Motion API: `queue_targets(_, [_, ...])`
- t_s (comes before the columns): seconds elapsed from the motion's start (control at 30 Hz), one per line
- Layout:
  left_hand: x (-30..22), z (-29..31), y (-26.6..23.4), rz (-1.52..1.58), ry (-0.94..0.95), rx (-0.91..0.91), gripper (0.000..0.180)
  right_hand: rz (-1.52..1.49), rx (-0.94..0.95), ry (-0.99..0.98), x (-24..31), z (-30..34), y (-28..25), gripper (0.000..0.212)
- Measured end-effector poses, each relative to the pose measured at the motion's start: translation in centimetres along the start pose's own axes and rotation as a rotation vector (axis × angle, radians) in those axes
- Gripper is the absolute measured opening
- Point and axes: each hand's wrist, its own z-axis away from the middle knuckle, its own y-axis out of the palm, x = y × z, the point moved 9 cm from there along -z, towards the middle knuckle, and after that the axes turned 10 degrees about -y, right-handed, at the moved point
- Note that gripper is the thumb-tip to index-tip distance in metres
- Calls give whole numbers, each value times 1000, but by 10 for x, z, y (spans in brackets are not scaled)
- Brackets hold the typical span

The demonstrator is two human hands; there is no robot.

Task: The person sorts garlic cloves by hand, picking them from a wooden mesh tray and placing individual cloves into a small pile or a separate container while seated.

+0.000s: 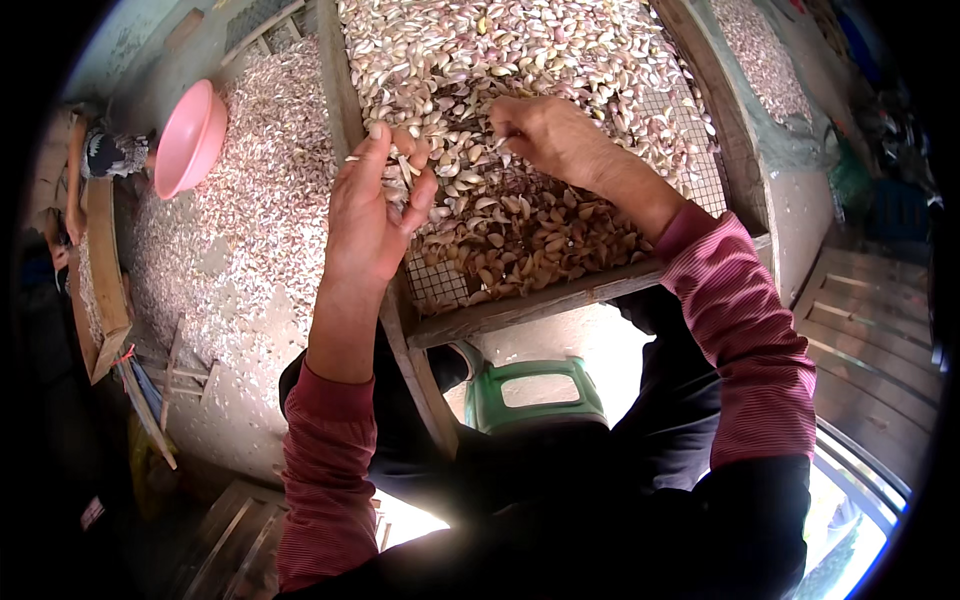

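Observation:
A wooden-framed mesh tray [530,318] lies in front of me, spread with many loose garlic cloves [560,50]. Over its left side, my left hand [375,205] is turned partly palm up. Its curled fingers hold a few thin, pale garlic scraps [408,170]. Farther right and over the middle of the tray, my right hand [555,135] reaches down to the cloves with its fingers bent together. What its fingertips grip is hidden. Browner cloves [560,240] lie in shade near the tray's front edge, where bare mesh shows at the corner.
More garlic covers the floor [250,200] at left, beside a pink basin [192,140]. Another person's arm [76,180] is at a wooden tray [108,270] at far left. A green plastic stool [530,395] stands below my tray; a slatted wooden rack [870,330] is at right.

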Motion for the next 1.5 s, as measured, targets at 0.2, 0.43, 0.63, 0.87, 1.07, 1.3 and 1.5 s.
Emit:
queue_targets(0.2, [8,-1,-7,-33,-91,-142,32,25,-70,-346,36,13,12,20])
queue_targets(0.43, [19,0,-15,-74,-174,-172,31,-229,-84,-144,24,12,12,18])
queue_targets(0.63, [36,5,-3,-150,-264,-246,28,-1253,-121,189,25,13,12,16])
queue_targets(0.87, [34,3,16,-135,-193,-104,31,-1301,-196,348,28,22,10,19])
queue_targets(1.07, [34,5,10,-167,-128,-176,26,-988,-109,114,48,18,-6,28])
queue_targets(1.3, [23,4,5,-97,-40,-259,20,-1273,-191,166,42,23,-3,23])
queue_targets(1.5, [11,5,9,112,22,3,16,-883,-262,435,-24,34,-19,32])
